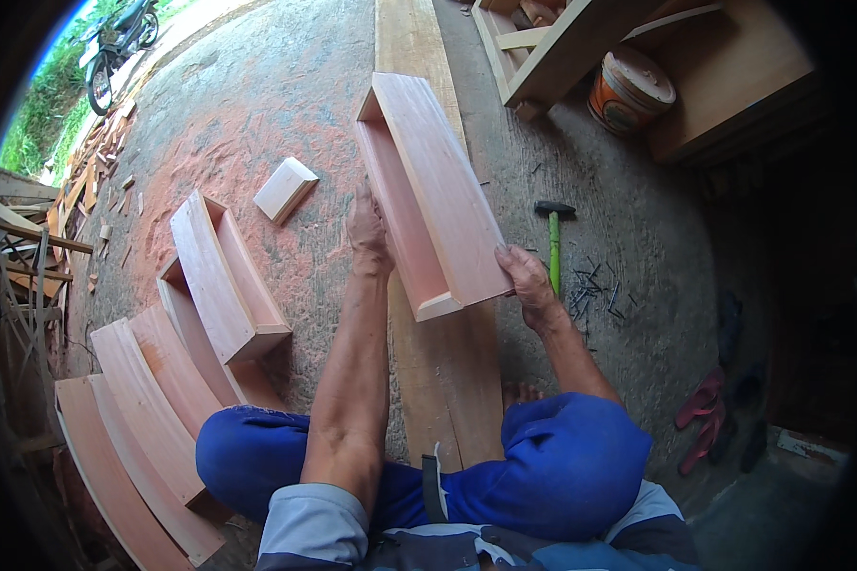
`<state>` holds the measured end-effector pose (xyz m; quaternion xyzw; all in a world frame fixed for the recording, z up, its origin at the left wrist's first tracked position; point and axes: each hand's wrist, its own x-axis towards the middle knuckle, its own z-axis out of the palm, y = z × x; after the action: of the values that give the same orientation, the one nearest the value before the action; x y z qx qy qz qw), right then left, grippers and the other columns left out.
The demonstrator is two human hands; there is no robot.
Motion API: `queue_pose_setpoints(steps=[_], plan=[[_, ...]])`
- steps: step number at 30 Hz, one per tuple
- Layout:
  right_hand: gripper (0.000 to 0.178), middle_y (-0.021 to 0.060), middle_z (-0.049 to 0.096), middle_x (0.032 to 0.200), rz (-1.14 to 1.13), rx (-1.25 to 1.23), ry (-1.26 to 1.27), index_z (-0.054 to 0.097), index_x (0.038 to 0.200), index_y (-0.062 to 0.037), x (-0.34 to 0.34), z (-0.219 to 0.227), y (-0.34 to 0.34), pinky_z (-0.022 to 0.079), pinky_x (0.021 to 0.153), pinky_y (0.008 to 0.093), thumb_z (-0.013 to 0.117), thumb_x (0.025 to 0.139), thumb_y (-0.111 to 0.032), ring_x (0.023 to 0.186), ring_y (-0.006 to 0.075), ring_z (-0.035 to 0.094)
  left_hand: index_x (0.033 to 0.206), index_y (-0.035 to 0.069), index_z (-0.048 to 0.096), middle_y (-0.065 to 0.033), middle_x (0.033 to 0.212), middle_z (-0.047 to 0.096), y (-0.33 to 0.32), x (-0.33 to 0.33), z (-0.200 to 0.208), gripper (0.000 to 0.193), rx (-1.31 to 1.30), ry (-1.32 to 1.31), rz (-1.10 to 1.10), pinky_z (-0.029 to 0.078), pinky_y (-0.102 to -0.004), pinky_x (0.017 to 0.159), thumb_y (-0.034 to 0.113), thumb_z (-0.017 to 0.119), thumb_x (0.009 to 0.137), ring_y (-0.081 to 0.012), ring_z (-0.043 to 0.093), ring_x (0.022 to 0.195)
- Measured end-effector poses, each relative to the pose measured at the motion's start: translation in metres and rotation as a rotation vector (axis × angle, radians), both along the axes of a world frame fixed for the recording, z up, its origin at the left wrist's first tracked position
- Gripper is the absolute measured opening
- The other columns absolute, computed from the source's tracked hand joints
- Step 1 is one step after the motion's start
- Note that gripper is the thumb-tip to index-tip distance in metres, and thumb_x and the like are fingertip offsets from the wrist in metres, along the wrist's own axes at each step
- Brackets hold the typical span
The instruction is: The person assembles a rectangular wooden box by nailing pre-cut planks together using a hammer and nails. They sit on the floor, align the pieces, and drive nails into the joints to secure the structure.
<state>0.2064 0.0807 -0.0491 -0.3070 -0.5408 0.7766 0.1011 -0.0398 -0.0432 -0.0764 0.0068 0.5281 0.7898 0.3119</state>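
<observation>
Between my two hands is a long, narrow wooden box (pixel 448 181), tilted, with its open side facing left. My left hand (pixel 367 230) grips its left edge, fingers partly hidden behind the wood. At the lower right corner, my right hand (pixel 531 281) is closed on the box with the thumb on the broad face. Beneath it runs a long wooden plank (pixel 438 381) on the floor. To the right lie a hammer (pixel 554 238) with a green handle and a scatter of nails (pixel 595 290). A small bevelled wood block (pixel 286 188) rests left of my left hand.
Similar wooden boxes (pixel 221 276) and several boards (pixel 129 457) lie at the left. A bucket (pixel 630 90) stands by wooden furniture (pixel 733 76) at upper right. Pink sandals (pixel 703 419) are at the right; wood scraps (pixel 90 181) and a motorbike (pixel 109 57) are at far left.
</observation>
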Motion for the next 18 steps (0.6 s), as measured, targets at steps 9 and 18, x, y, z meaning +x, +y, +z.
queue_pose_setpoints(steps=[9, 18], plan=[[0.046, 0.0049, 0.069, 0.12, 0.299, -0.108, 0.168, 0.059, 0.141, 0.0024, -0.012, -0.006, -0.023, 0.046, 0.1, 0.0298, 0.054, 0.104, -0.024, 0.107, 0.0122, 0.061, 0.139, -0.006, 0.047, -0.0205, 0.12, 0.066, -0.011, -0.008, 0.05, 0.047, -0.309, 0.178, -0.141, 0.06, -0.0401, 0.084, 0.033, 0.042, 0.112, -0.0263, 0.07, 0.099], [0.048, 0.0164, 0.064, 0.139, 0.238, -0.005, 0.26, 0.054, 0.146, 0.0029, 0.001, -0.036, -0.04, 0.045, 0.111, 0.0353, 0.056, 0.102, -0.014, 0.129, 0.0219, 0.06, 0.13, -0.006, 0.055, -0.0157, 0.108, 0.069, 0.009, -0.024, 0.058, 0.057, -0.567, 0.321, -0.211, 0.059, -0.0381, 0.078, 0.047, 0.043, 0.111, -0.0235, 0.07, 0.09]])
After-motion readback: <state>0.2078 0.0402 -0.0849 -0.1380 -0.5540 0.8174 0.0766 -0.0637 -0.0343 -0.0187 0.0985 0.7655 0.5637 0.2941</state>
